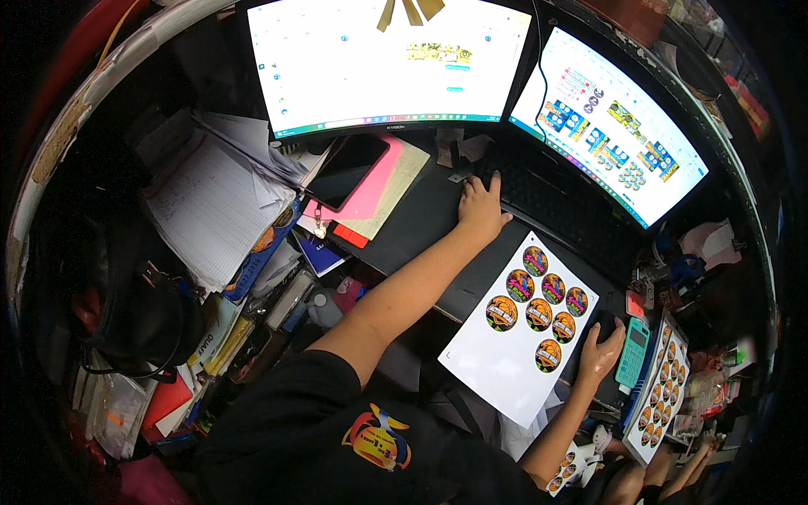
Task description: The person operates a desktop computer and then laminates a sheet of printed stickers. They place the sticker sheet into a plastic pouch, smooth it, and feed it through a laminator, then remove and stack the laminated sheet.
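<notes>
My left hand (483, 205) rests at the left end of a black keyboard (549, 196), fingers spread over its keys. On a black computer mouse (606, 324) lies my right hand (600, 353), curled around its near side. Between my hands, a white sheet (499, 372) printed with round basketball and lettered designs lies over the desk's front edge. Two lit monitors stand behind: the left one (379, 69) shows a mostly white window, the right one (606, 126) shows several small colourful layouts.
Left of the keyboard lie a smartphone (347, 170), a pink folder (382, 183) and stacked papers (202, 202). A teal calculator (632, 353) sits right of the mouse, beside more printed sheets (659, 404). Books and a red item (167, 401) crowd the lower left. Another person's hand (710, 445) shows at lower right.
</notes>
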Motion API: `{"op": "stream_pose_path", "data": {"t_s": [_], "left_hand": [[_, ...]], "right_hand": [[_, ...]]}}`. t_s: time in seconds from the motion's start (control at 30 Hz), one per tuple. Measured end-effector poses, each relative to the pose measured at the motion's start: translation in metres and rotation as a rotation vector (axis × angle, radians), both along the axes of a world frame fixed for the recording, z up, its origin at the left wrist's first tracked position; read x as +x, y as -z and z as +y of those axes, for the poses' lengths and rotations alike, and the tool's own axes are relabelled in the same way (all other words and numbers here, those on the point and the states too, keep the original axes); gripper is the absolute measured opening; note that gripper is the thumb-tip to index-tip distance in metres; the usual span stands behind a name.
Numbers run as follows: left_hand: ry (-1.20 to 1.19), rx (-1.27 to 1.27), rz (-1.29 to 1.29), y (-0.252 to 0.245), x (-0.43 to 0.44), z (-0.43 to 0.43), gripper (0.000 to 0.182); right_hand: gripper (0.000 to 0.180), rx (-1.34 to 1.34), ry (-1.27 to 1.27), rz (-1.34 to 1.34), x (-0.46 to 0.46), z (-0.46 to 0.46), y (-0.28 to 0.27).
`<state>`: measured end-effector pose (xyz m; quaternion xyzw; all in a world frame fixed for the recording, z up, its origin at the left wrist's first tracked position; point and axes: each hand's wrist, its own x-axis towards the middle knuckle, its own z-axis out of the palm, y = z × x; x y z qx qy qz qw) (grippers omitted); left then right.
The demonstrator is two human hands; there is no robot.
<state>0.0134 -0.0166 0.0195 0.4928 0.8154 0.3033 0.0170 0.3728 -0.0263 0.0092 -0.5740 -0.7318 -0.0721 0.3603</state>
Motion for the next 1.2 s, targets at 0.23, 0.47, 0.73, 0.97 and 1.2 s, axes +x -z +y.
{"op": "stream_pose_path", "data": {"t_s": [0.23,0.47,0.73,0.97,1.2], "left_hand": [[0.021,-0.040,-0.072,-0.0022,-0.0008,0.0010,0.096],[-0.004,-0.003,-0.052,-0.0012,-0.0003,0.0010,0.089],[0.014,-0.010,0.004,-0.0029,0.0002,0.0012,0.089],[0.026,-0.023,-0.031,-0.0033,-0.0021,0.0015,0.089],[0.023,-0.015,-0.045,-0.0023,-0.0033,0.0021,0.088]], "right_hand": [[0.044,-0.009,-0.017,-0.024,0.0003,0.0007,0.0006],[0.043,0.040,-0.020,-0.024,0.0020,0.0034,0.0049],[0.042,0.037,0.120,-0.046,0.0059,0.0061,0.0053],[0.034,0.090,0.101,-0.082,0.0020,0.0050,0.0039],[0.034,0.058,0.117,-0.080,0.0001,0.0028,0.0026]]}}
